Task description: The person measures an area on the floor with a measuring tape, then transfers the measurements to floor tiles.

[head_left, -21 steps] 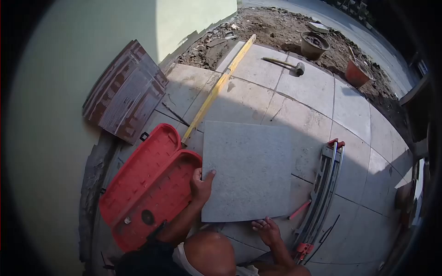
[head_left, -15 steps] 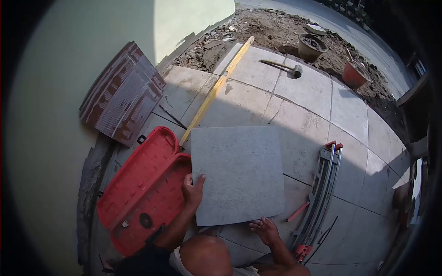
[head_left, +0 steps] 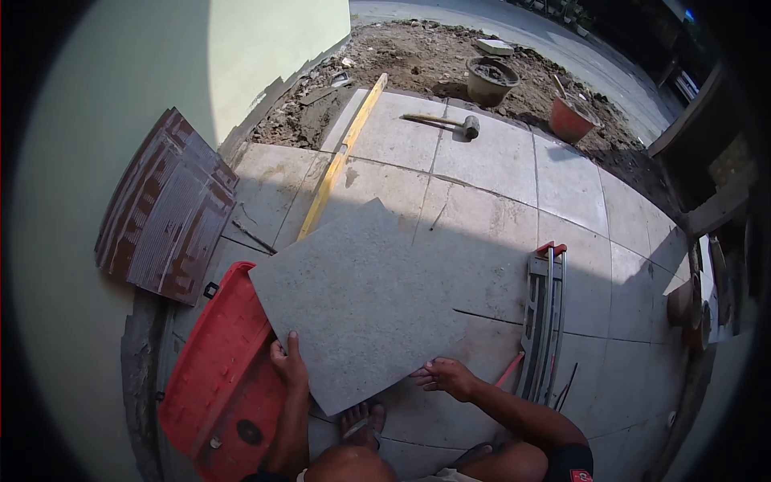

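A square grey floor tile (head_left: 353,301) is held up before me, turned at an angle, its near corner pointing toward my foot. Its lower left edge is gripped by my left hand (head_left: 291,365), thumb on the top face and fingers underneath. At the lower right edge, my right hand (head_left: 447,377) has its fingertips curled under the tile. Behind my left hand lies an open red plastic case (head_left: 213,361), partly covered by the tile. A dark round disc (head_left: 250,432) rests in the case.
A tile cutter (head_left: 546,321) with metal rails stands right, beside a red pencil-like stick (head_left: 510,368). Ahead are a yellow spirit level (head_left: 341,157), a mallet (head_left: 470,127), a mortar bucket (head_left: 490,84) and a red bucket (head_left: 572,120). Brown tiles (head_left: 169,209) lean on the left wall.
The tile has rotated from nearly square-on to a slanted position. My right hand has come up against its edge, while my left hand keeps its grip. The camera view has shifted right.
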Available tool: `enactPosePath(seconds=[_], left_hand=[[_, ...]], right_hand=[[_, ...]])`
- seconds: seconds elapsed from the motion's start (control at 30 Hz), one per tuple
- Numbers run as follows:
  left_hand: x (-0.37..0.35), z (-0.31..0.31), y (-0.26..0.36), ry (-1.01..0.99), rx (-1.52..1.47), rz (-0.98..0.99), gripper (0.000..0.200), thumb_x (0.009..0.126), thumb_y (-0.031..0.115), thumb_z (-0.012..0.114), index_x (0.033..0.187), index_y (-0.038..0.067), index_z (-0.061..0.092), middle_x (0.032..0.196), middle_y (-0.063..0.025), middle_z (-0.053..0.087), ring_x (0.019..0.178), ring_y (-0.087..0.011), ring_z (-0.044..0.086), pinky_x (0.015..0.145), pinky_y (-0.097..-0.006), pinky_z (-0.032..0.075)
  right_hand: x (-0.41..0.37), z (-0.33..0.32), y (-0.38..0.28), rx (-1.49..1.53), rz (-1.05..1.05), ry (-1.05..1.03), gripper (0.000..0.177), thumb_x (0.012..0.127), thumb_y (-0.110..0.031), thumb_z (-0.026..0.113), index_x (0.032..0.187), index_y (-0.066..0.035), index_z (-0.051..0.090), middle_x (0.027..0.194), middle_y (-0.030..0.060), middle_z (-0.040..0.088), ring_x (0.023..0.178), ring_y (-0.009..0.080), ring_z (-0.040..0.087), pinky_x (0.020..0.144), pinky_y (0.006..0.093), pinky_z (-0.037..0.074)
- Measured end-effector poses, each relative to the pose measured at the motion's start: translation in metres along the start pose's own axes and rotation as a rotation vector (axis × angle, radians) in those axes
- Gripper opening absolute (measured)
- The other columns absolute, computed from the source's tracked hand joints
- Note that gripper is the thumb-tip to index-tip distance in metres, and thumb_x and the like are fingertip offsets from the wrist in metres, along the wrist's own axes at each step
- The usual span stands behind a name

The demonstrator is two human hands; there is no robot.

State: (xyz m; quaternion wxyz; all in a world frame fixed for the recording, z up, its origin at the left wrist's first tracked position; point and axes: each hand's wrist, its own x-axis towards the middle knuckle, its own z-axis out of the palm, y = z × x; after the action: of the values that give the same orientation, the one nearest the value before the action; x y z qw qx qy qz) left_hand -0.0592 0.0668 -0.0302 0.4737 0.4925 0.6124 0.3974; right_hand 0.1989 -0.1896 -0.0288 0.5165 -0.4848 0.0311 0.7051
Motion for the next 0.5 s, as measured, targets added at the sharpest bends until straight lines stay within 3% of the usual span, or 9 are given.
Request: enactPosePath(seconds=[0.13,0.27,0.37,0.5], left_hand=[[0.020,-0.011,-0.018,0.086,-0.089,0.036,0.032,0.096,0.030,0.068,0.089,0.000,0.058,0.083,-0.0020,0.057,0.072,-0.0100,0.049,0.067,-0.0281,0.043],[0.032,-0.019,-0.020,0.175,-0.163,-0.061,0.033,0.097,0.030,0.067,0.090,-0.001,0.057,0.085,-0.0040,0.059,0.074,-0.0111,0.051,0.067,-0.0290,0.044],[0.039,-0.029,-0.030,0.222,-0.212,-0.107,0.034,0.097,0.030,0.066,0.090,-0.002,0.057,0.086,-0.0041,0.059,0.075,-0.0110,0.050,0.068,-0.0288,0.044],[0.043,-0.042,-0.055,0.275,-0.177,-0.124,0.031,0.096,0.029,0.067,0.090,0.001,0.057,0.085,-0.0024,0.057,0.075,-0.0110,0.049,0.069,-0.0280,0.043]], right_hand=[[0.028,0.023,-0.033,-0.190,0.089,-0.024,0.043,0.096,-0.041,0.066,0.111,-0.002,0.058,0.122,0.0141,0.068,0.109,0.0233,0.064,0.095,0.0411,0.050],[0.060,0.042,-0.054,-0.341,0.111,-0.028,0.052,0.092,-0.047,0.069,0.113,-0.001,0.059,0.120,0.0133,0.068,0.109,0.0233,0.063,0.096,0.0397,0.049],[0.079,0.055,-0.063,-0.388,0.117,-0.041,0.043,0.096,-0.042,0.066,0.110,-0.002,0.058,0.120,0.0153,0.068,0.108,0.0246,0.064,0.096,0.0416,0.050],[0.095,0.052,-0.060,-0.385,0.084,-0.047,0.049,0.092,-0.046,0.070,0.108,-0.001,0.062,0.111,0.0142,0.071,0.101,0.0220,0.066,0.092,0.0377,0.052]])
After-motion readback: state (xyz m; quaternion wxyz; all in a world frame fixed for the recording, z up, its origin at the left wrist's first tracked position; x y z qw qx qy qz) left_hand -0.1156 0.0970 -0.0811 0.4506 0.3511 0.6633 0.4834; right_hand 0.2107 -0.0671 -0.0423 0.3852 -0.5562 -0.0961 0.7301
